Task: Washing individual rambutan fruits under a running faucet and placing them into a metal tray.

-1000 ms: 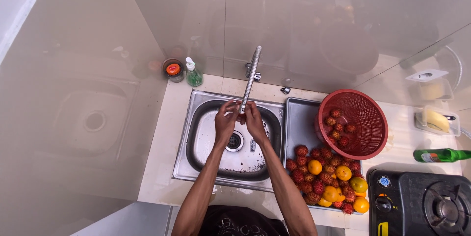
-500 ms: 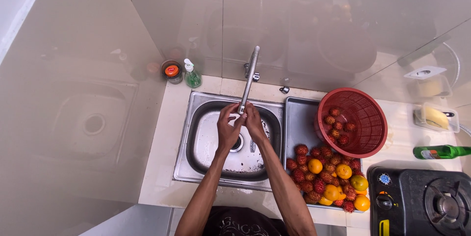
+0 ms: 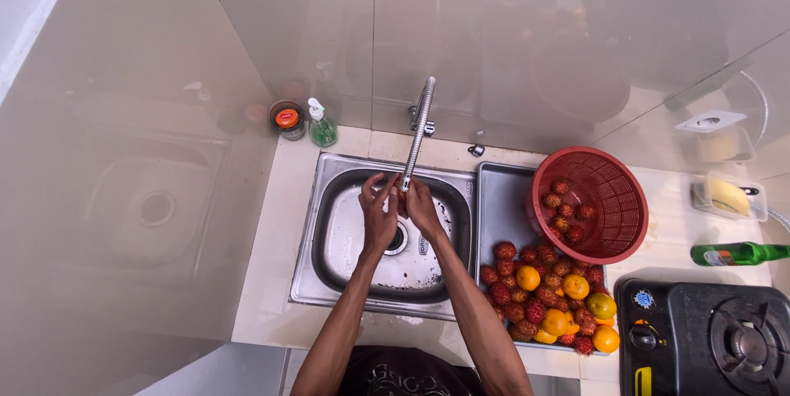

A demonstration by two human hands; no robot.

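Head view: left hand (image 3: 378,216) and right hand (image 3: 423,207) pressed together under faucet (image 3: 417,137) over sink (image 3: 329,235), barely shifted since earlier; fingers loosely curled, whether holding anything cannot tell.

We see a silver stainless-steel sink basin (image 3: 346,235), a red perforated plastic colander (image 3: 613,198), dark red spiky fruit (image 3: 506,252) mixed with round orange citrus (image 3: 527,277), a green plastic bottle (image 3: 735,253), and a black gas stove (image 3: 708,338) on the cream bench (image 3: 271,281).
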